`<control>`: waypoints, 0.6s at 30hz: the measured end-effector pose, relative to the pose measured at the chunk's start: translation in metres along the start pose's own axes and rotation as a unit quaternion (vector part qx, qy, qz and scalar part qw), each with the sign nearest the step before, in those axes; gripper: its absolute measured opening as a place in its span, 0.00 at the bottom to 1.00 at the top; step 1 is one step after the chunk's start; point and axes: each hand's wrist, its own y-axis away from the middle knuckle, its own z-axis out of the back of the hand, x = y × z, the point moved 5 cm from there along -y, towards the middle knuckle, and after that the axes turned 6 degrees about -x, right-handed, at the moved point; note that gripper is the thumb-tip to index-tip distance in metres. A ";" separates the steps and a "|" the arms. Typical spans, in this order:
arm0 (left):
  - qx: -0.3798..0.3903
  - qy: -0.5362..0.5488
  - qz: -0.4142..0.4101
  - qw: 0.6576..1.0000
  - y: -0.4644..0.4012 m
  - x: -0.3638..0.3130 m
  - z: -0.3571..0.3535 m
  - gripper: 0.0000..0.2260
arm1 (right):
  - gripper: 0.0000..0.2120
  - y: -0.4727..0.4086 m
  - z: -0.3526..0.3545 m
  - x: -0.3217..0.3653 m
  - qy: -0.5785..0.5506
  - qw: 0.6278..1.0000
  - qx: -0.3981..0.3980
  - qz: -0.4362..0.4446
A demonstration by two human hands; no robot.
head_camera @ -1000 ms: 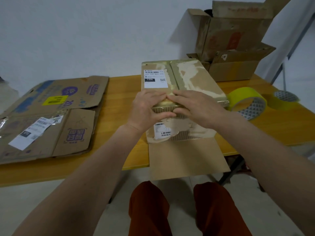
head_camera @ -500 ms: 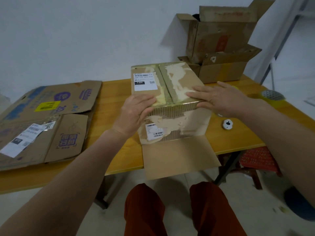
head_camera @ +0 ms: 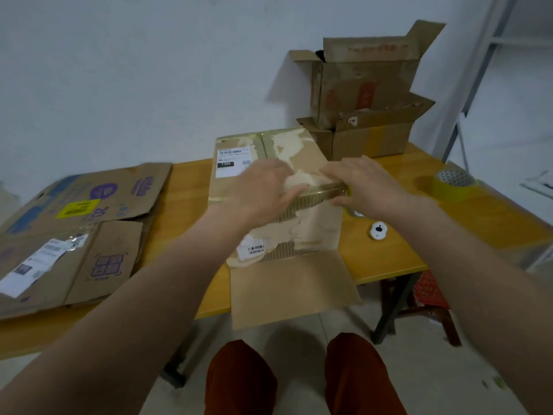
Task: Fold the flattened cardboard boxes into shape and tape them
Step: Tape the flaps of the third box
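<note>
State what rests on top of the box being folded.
Both hands, left hand and right hand, press on the box top, beside a white label. What their palms cover stays hidden.

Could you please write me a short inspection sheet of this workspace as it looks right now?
Surface: yellow wooden table.
Job's things: folded cardboard box, near flap hanging over the edge; flattened cardboard boxes at left; yellow tape roll at right.
Clutter: small white round object.
Hands: left hand and right hand press on the box's top near edge.
Cables: nothing seen.
Surroundings: open boxes stacked against the white wall; red stool.
</note>
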 end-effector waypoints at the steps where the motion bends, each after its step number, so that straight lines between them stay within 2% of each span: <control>1: 0.022 0.034 -0.035 0.999 -0.011 -0.016 -0.008 0.22 | 0.33 0.004 -0.001 -0.008 -0.015 1.000 -0.006 -0.027; 4: 0.113 0.063 -0.106 0.986 -0.036 -0.049 -0.038 0.21 | 0.43 0.019 0.000 -0.038 -0.124 0.984 -0.057 -0.116; 6: 0.157 0.072 -0.115 0.978 -0.046 -0.055 -0.056 0.23 | 0.43 0.029 -0.005 -0.057 -0.226 0.954 -0.073 -0.183; 9: 0.156 0.080 -0.127 0.976 -0.051 -0.052 -0.070 0.26 | 0.36 0.036 -0.022 -0.077 -0.318 0.909 -0.096 -0.250; 12: 0.150 0.103 -0.124 0.976 -0.051 -0.047 -0.071 0.27 | 0.22 0.031 -0.037 -0.083 -0.346 0.889 -0.122 -0.274; 14: 0.146 0.114 -0.122 0.975 -0.049 -0.047 -0.067 0.28 | 0.16 0.031 -0.043 -0.085 -0.332 0.895 -0.130 -0.267; 16: 0.149 0.118 -0.114 0.975 -0.046 -0.048 -0.063 0.27 | 0.15 0.034 -0.043 -0.094 -0.255 0.923 -0.139 -0.252; 18: 0.148 0.127 -0.104 0.975 -0.042 -0.051 -0.058 0.28 | 0.17 0.039 -0.049 -0.104 -0.218 0.936 -0.115 -0.249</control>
